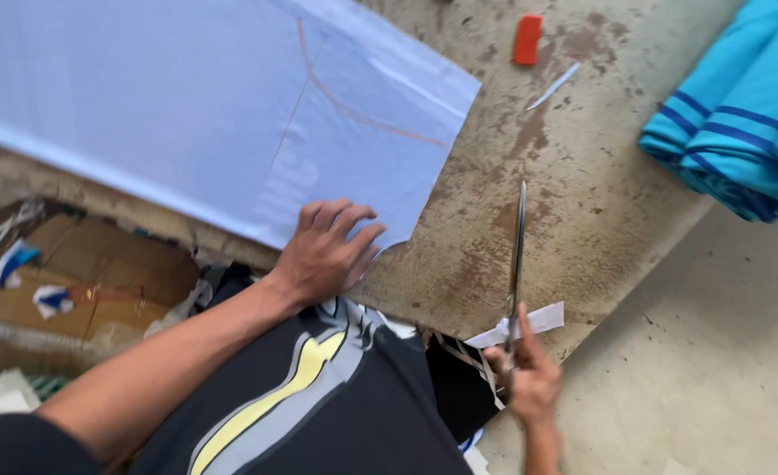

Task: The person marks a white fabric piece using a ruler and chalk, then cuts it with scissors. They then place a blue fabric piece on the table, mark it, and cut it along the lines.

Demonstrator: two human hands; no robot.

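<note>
Pale blue fabric (213,114) is pinned flat under the open left hand (327,251); scissors (518,255) are gripped by the right hand (530,378), well apart from it.

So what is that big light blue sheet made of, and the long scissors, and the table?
The light blue sheet looks like thin woven cloth: matte, softly creased, with chalk-like lines drawn on it. The scissors in the right hand look like bare metal, grey with a dull shine. The table seems to be wood or board with a worn, stained coating; which one is hard to tell. The left hand presses the sheet.
</note>
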